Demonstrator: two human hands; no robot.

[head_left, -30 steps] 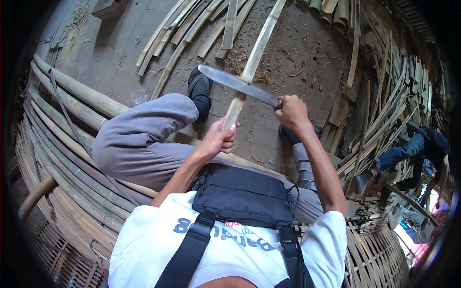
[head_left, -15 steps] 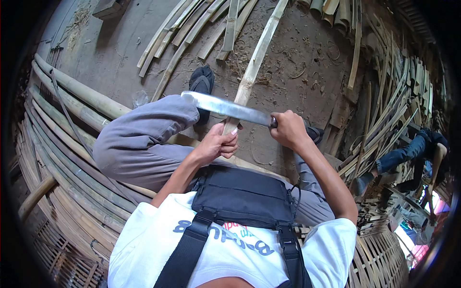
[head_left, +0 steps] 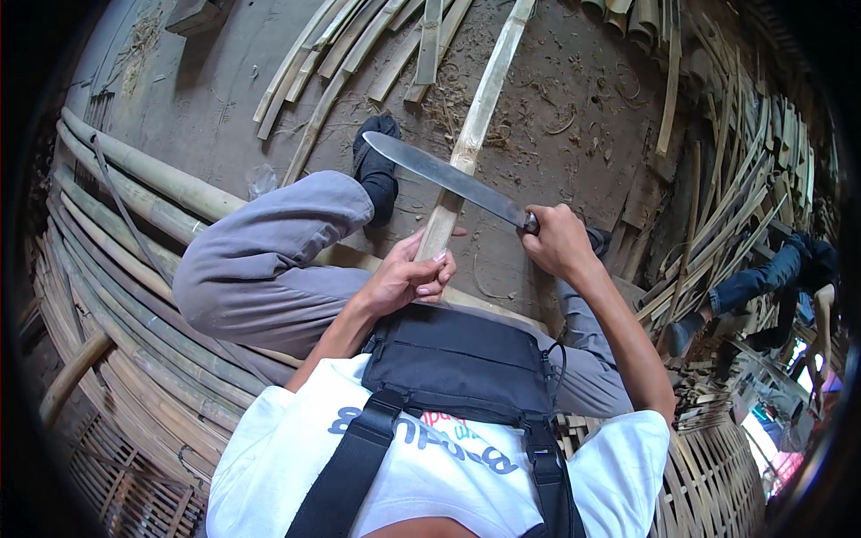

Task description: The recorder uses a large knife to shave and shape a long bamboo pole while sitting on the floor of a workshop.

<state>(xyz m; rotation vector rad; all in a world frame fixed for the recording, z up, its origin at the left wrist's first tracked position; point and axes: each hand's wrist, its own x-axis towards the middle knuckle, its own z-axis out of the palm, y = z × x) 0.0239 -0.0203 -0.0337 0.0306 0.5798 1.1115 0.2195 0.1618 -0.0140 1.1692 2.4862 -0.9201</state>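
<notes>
A long split bamboo strip (head_left: pixel 478 121) runs from my lap away across the floor toward the far edge of the view. Its near end rests in my left hand (head_left: pixel 408 272), whose fingers close around it from below with the thumb on top. My right hand (head_left: pixel 562 240) is wrapped round the dark handle of a machete (head_left: pixel 448 177). The broad blade lies across the strip beyond my left hand, its tip pointing left over my dark shoe (head_left: pixel 376 166). Whether the edge touches the bamboo I cannot tell.
Bamboo poles (head_left: pixel 170 193) are stacked along my left. More split strips (head_left: pixel 359 45) lie ahead on the floor among shavings. At the right stands a pile of slats (head_left: pixel 717 206), a woven basket (head_left: pixel 708 475) and another person's leg (head_left: pixel 753 282). A black bag (head_left: pixel 457 359) hangs at my waist.
The machete has moved away from me along the strip, and its blade now slants more steeply. My right hand has shifted slightly right. More of the strip's near end shows above my left hand.
</notes>
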